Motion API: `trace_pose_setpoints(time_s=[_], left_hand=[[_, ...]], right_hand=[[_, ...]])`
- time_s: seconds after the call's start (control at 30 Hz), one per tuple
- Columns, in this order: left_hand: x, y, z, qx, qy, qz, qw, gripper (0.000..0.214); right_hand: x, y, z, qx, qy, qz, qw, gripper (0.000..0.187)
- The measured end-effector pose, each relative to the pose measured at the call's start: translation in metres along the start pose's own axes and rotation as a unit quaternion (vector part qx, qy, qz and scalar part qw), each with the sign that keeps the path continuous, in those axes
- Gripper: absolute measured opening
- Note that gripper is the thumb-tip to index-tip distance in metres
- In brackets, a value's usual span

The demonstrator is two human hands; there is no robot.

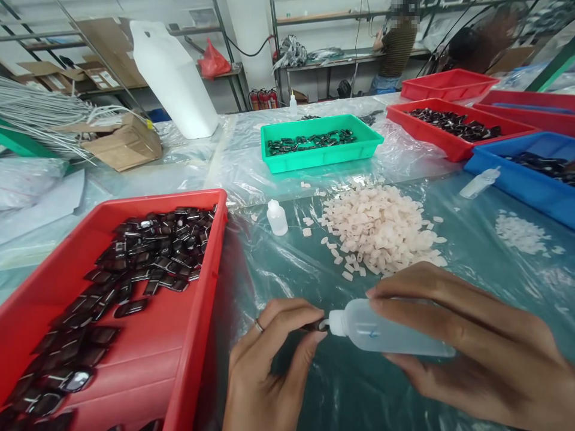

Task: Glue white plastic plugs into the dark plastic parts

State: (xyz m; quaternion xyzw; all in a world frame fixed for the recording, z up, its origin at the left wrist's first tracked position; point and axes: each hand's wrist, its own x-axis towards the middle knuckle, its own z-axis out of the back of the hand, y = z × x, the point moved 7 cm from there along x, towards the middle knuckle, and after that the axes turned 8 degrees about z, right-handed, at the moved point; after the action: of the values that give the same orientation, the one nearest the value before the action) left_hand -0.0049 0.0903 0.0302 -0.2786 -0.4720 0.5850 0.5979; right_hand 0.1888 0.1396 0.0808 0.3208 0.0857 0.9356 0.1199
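Between thumb and fingers, my left hand (274,359) pinches a small dark piece (312,326), mostly hidden by the fingertips. My right hand (467,335) grips a translucent squeeze bottle (386,329) lying on its side in the air. Its white tip points left and meets the dark piece. Behind the hands lies a heap of small cream-coloured pieces (381,224). To the left, a red tray (179,383) holds many glossy dark pieces (157,245). A small white bottle (277,218) stands upright on the plastic-covered table, beyond my left hand.
A green tray (323,158) with dark pieces stands farther back. At right are a blue tray (516,173), a red tray (422,131) and a lying bottle (480,183). A large white jug (175,84) and a cardboard box (126,143) stand back left. Another person (398,48) is at the far bench.
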Motion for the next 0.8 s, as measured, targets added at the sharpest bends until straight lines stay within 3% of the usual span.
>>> trace_pose_setpoints(time_s=[0.8], left_hand=[[-0.002, -0.003, -0.004, 0.003, 0.014, -0.008, 1.000, 0.027]], right_hand=[[-0.011, 0.006, 0.005, -0.082, 0.001, -0.007, 0.997, 0.050]])
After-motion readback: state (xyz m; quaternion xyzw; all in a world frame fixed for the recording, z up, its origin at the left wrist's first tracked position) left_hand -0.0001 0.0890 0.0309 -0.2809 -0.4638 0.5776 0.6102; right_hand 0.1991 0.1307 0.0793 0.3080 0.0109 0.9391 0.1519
